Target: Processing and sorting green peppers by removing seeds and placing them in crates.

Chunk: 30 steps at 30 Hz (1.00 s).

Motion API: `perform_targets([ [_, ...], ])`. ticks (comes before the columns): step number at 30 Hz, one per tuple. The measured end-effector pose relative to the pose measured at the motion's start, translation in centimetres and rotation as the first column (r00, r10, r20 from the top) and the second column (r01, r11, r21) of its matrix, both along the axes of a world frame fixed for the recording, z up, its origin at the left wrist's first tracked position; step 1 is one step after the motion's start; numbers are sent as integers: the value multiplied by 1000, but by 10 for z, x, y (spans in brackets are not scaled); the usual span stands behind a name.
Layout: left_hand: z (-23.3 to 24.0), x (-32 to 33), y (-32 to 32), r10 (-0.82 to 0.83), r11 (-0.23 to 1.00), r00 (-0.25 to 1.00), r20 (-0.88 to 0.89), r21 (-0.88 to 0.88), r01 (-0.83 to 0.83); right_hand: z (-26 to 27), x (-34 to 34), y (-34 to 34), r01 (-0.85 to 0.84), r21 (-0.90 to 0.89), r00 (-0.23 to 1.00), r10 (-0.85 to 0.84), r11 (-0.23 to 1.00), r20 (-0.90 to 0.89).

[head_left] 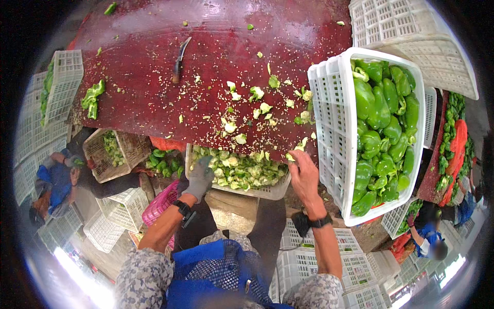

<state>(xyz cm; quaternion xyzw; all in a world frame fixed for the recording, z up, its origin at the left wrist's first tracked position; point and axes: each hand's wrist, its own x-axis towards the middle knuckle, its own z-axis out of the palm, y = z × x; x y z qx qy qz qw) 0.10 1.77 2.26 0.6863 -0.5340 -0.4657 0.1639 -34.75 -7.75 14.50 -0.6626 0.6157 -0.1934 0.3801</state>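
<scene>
My left hand (201, 174), in a grey glove, is over the left end of a white crate (276, 192) of pepper cores; its fingertips are blurred, so I cannot tell whether it holds anything. At the table's front edge, my bare right hand (304, 170) has thumb and forefinger on a small pale green pepper piece (290, 157). Cores and seeds lie scattered over the dark red table (146, 104). A knife (179, 61) lies further back on it. Right of my right hand, a tilted white crate (335, 135) holds green bell peppers (380, 108).
Another white crate (417, 54) stands at the back right. Cut pepper pieces (92, 98) lie at the table's left. A co-worker (58, 177) sits at the left near a crate of trimmings (102, 162); another person (428, 239) is at the far right. Stacked crates (301, 266) stand behind my right arm.
</scene>
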Motion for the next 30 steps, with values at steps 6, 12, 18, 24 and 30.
perform_targets([
  [6, -46, 40, -52, 99, 980, 876, 471, -201, -3, -160, -17, 61, 547, -156, 768, -567, 822, -297],
  [12, -79, 43, -75, 130, 979, 939, 319, -193, -69, -168, 83, 41, 369, -17, 923, -368, 929, -114],
  [18, -27, -24, -92, -178, 939, 953, 247, -246, 239, -158, 23, -17, 548, 10, 833, -544, 837, -106],
  [24, -40, -32, -77, 481, 876, 672, -564, 284, -389, -176, 4, -57, 223, -250, 788, -325, 942, -523],
  [30, -7, -18, -75, -148, 985, 986, -71, 75, 153, -161, 0, -54, 485, 136, 874, -484, 864, -44],
])
